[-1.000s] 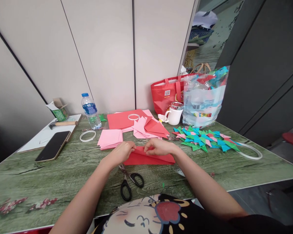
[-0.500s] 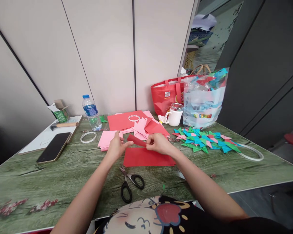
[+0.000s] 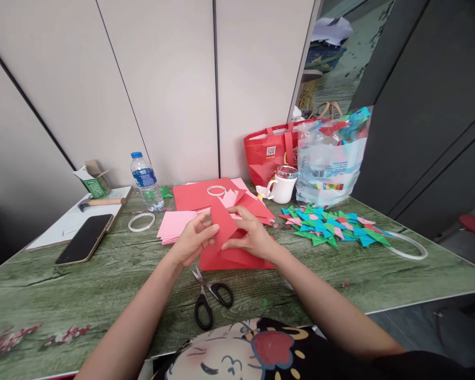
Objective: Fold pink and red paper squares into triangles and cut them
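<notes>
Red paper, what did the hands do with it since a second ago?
The red paper lay pressed flat on the table; now the left hand and right hand pinch it and have lifted one flap upright, the rest lying flat. The scissors, pink stack and phone stayed put.

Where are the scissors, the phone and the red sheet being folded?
scissors (image 3: 205,287): head view, at the pivot where the blades cross.
phone (image 3: 85,239): head view, middle of the dark screen.
red sheet (image 3: 224,224): head view, on the raised flap.
</notes>
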A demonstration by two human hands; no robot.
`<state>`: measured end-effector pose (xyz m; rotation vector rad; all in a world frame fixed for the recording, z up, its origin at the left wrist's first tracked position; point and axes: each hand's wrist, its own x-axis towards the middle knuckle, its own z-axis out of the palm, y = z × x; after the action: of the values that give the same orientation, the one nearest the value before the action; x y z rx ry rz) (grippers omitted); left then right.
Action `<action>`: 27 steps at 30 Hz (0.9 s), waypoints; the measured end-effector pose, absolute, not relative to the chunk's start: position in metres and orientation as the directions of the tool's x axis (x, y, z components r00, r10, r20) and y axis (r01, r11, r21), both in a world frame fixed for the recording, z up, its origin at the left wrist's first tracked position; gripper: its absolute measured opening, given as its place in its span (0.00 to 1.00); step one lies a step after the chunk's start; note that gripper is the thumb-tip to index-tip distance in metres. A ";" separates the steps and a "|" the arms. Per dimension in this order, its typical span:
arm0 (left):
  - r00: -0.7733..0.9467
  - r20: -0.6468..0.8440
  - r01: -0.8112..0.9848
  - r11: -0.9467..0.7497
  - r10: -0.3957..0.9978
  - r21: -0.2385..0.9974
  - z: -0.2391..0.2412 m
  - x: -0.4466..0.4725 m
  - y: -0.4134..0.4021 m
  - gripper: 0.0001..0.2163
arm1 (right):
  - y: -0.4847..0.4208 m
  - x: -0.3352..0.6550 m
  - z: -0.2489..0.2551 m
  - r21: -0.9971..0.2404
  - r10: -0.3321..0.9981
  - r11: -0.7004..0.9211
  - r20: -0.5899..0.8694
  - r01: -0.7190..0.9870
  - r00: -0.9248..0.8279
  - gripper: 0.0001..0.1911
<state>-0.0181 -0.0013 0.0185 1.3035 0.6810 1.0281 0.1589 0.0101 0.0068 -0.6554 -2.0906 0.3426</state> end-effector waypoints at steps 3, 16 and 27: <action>0.447 0.183 -0.229 -0.086 0.876 0.970 0.017 -0.015 -0.003 0.29 | 0.008 0.157 0.005 -0.494 0.612 0.791 0.636 0.362 -0.470 0.19; 0.377 0.253 -0.112 -0.228 0.891 0.967 0.013 -0.012 -0.003 0.33 | 0.010 0.158 0.000 -0.530 0.666 0.745 0.614 0.405 -0.422 0.20; 0.295 0.277 -0.042 -0.277 0.915 0.960 0.017 -0.015 0.002 0.23 | 0.016 0.162 0.000 -0.707 0.785 0.612 0.489 0.356 -0.380 0.06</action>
<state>-0.0149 0.0022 0.0166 1.5406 0.8325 1.1748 0.1619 0.0161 0.0001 -0.9022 -1.9791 0.6334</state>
